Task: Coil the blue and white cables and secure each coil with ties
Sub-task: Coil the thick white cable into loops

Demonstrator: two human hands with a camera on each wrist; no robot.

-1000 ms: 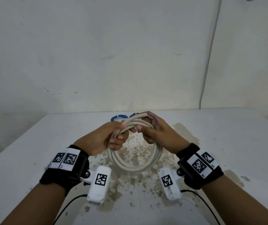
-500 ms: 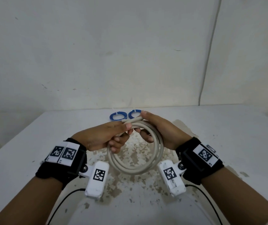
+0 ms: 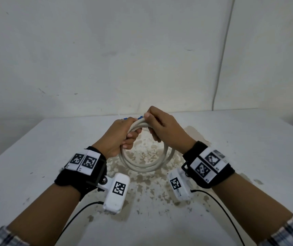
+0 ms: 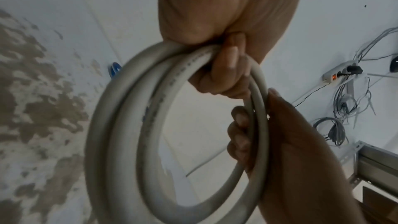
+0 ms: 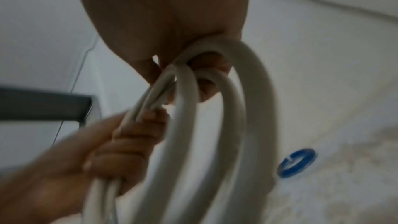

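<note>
Since half a second back your hands lifted the white cable coil (image 3: 146, 157) off the counter (image 3: 248, 148) middle (blue coil (image 5: 296, 163) hidden behind), left hand (image 3: 119, 137) fingers gripping, right hand (image 3: 161, 128) pinching: tying comes next.

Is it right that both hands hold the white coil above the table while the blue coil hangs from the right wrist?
Not quite. Both hands, left and right, do hold the white coil, but the blue coil lies on the table, as the right wrist view shows.

White table (image 3: 248, 157) shows worn brown patches; a power strip (image 4: 336, 74) with tangled grey wires (image 4: 344, 108) lies beyond.
</note>
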